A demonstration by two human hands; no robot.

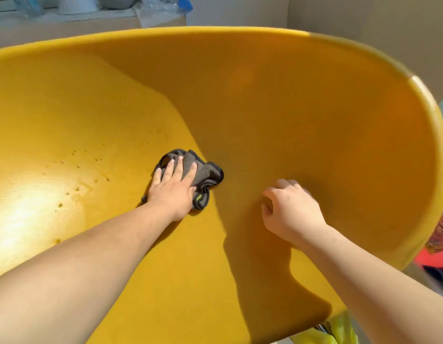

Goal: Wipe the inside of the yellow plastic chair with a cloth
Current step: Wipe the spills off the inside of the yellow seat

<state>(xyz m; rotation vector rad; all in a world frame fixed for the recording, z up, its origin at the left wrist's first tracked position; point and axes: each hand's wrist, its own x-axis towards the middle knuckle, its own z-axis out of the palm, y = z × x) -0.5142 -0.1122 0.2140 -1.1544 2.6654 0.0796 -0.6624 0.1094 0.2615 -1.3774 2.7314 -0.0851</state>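
1. The yellow plastic chair point(277, 100) fills almost the whole view: a smooth, moulded shell with a rounded, rolled rim that curves from the upper left round to the right edge.
2. Its inner surface has a fine matt grain. The left part of the seat lies in bright sun with a glossy glare patch; the back wall and right side sit in shade.
3. Small water droplets point(77, 167) bead on the sunlit seat, scattered to the left of the cloth.
4. The cloth point(205, 173) is dark grey, soft and crumpled into a loose wad, with a stitched hem and a thin green accent near its lower edge. It lies on the seat where the floor bends up into the back wall.
5. The left hand point(172, 192) presses flat on the cloth, fingers straight and slightly spread, palm covering its near side.
6. The right hand point(289, 207) rests apart from the cloth on the shaded inner wall, fingers curled inward in a loose fist, gripping nothing.
7. Both bare forearms reach in from the bottom edge and cast shadows on the plastic.
8. A crinkled yellow plastic bag point(337, 328) shows below the chair's lower right rim.
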